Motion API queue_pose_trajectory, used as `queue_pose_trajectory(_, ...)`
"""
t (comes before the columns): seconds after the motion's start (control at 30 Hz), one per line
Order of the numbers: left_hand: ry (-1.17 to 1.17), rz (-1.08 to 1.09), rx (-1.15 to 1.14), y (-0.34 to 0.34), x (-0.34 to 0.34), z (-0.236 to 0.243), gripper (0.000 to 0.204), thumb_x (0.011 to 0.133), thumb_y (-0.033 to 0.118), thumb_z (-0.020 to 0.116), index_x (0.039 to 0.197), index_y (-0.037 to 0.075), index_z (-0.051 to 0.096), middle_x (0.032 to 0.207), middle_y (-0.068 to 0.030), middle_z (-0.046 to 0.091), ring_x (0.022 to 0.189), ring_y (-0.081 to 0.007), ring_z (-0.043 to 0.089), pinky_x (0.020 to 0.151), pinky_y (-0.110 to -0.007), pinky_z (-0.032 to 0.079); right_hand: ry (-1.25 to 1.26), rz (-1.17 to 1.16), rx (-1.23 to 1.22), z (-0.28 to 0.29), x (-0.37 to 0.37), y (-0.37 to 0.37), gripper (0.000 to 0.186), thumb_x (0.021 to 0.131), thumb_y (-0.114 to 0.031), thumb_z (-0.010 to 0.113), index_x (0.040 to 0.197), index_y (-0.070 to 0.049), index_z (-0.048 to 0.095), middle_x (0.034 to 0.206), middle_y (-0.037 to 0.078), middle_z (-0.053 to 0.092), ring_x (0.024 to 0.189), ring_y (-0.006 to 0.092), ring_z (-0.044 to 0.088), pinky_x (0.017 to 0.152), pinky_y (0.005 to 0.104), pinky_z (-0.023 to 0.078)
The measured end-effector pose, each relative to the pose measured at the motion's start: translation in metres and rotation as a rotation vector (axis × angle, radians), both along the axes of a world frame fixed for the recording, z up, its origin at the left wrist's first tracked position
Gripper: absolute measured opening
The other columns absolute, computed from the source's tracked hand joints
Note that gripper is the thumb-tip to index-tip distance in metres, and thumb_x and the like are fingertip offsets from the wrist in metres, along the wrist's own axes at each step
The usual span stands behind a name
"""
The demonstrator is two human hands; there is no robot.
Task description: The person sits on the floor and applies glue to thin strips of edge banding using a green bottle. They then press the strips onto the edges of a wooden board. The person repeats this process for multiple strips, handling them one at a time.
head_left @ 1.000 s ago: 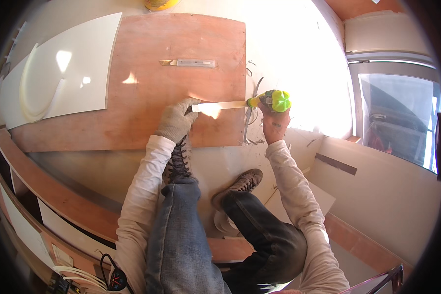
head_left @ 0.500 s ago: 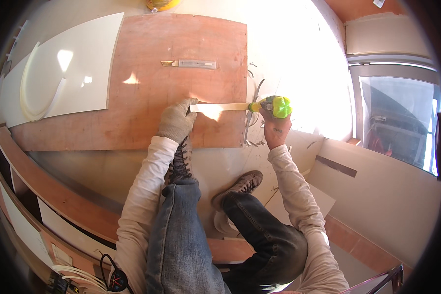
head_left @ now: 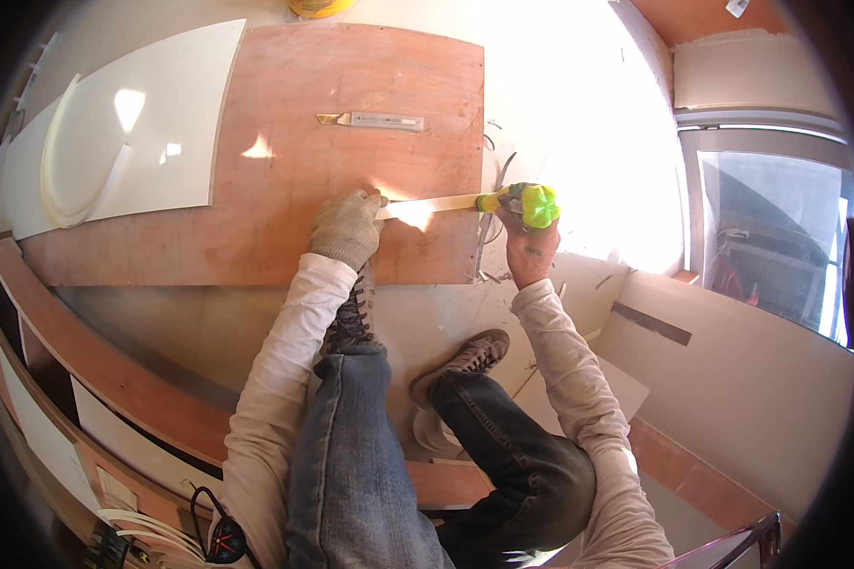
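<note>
Between my hands a pale tape measure blade (head_left: 432, 206) stretches level above a reddish-brown board (head_left: 285, 204). My left hand (head_left: 346, 228), in a grey knitted glove, is closed on the blade's free end. My bare right hand (head_left: 533, 248) grips the yellow and bright-green tape measure case (head_left: 538, 206) just past the board's right edge. A utility knife (head_left: 375, 121) with a clear handle lies on the board, beyond the blade. Fingers of both hands are partly hidden.
A white sheet (head_left: 161, 123) overlaps the board's left side, with a curved white strip (head_left: 55, 180) on it. A long wooden frame (head_left: 114, 346) runs along the lower left. Thin offcuts (head_left: 505, 171) lie right of the board. A glass-paned frame (head_left: 773, 228) stands at right.
My left hand has shifted slightly right and my right hand slightly left, so the visible blade between them is a little shorter. The view has moved slightly; both grips hold.
</note>
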State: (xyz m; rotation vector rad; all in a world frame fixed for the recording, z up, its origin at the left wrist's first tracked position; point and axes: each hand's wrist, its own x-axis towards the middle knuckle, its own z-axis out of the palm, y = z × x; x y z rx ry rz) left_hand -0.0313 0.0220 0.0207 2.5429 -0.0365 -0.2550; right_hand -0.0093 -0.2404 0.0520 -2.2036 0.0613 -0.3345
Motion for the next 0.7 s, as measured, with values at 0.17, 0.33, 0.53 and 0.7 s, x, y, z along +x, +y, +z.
queue_pose_trajectory(0.17,0.108,-0.001,-0.052,-0.003,0.008,0.003,0.030,0.081,0.019,0.065,0.111,0.014,0.066,0.108,-0.0074,0.065,0.097,-0.0303,0.062,0.086,-0.041,0.049,-0.013,0.034,0.068,-0.008,0.002,0.005,0.041,0.074,-0.010,0.079,0.106,-0.002,0.053,0.092,0.012,0.069,0.082,0.0239,0.068,0.072,0.0327,0.052)
queue_pose_trajectory(0.33,0.011,-0.049,-0.016,-0.003,0.008,0.003,0.033,0.080,0.021,0.067,0.112,0.011,0.065,0.106,-0.0078,0.065,0.097,-0.0296,0.061,0.085,-0.041,0.048,-0.002,0.115,-0.033,-0.007,-0.001,0.029,0.045,0.073,-0.011,0.080,0.109,-0.003,0.053,0.092,0.014,0.068,0.082,0.0295,0.068,0.071,0.0356,0.052)
queue_pose_trajectory(0.53,0.034,-0.143,0.021,-0.016,0.015,0.004,0.032,0.080,0.022,0.067,0.110,0.012,0.065,0.101,-0.0080,0.064,0.100,-0.0275,0.060,0.088,-0.042,0.044,0.024,-0.089,0.004,0.003,0.010,-0.004,0.042,0.073,-0.011,0.080,0.104,-0.001,0.053,0.093,0.012,0.068,0.084,0.0224,0.067,0.075,0.0327,0.052)
queue_pose_trajectory(0.7,0.038,-0.132,0.005,-0.020,0.017,-0.005,0.031,0.080,0.020,0.066,0.110,0.014,0.065,0.101,-0.0078,0.064,0.101,-0.0270,0.060,0.089,-0.042,0.044,0.007,0.000,0.027,-0.002,0.008,0.016,0.042,0.072,-0.010,0.081,0.103,-0.002,0.054,0.093,0.013,0.068,0.085,0.0248,0.068,0.074,0.0341,0.052)
